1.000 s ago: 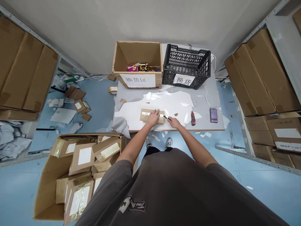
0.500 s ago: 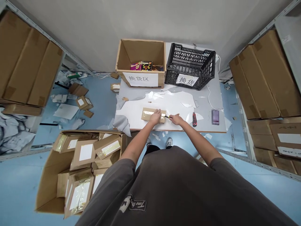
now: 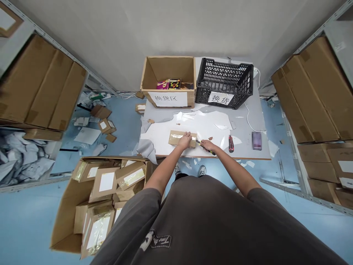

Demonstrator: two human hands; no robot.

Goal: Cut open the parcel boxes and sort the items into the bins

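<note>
A small taped cardboard box (image 3: pixel 175 137) lies flat near the table's front edge. Across its right half, my left hand (image 3: pixel 184 140) grips it with fingers bent over the top. My right hand (image 3: pixel 207 145) is closed around a black-and-yellow utility knife (image 3: pixel 211 151), whose front end meets the box's right end. Glare and small size hide whether the blade is in the tape. To the right of that hand, a red-and-black tool (image 3: pixel 231 144) rests on the table (image 3: pixel 162 149).
Behind stand a labelled carton (image 3: pixel 190 99) holding colourful packs and a black plastic crate (image 3: pixel 202 92). Paper scraps (image 3: pixel 222 121) litter the tabletop; a purple item (image 3: pixel 256 141) lies at right. A large carton of parcels (image 3: pixel 64 221) is at my left. Shelves with boxes flank both sides.
The view has shifted slightly. My right hand has turned, and the knife's handle now shows sticking out toward me below it. My left hand stays on the box.
</note>
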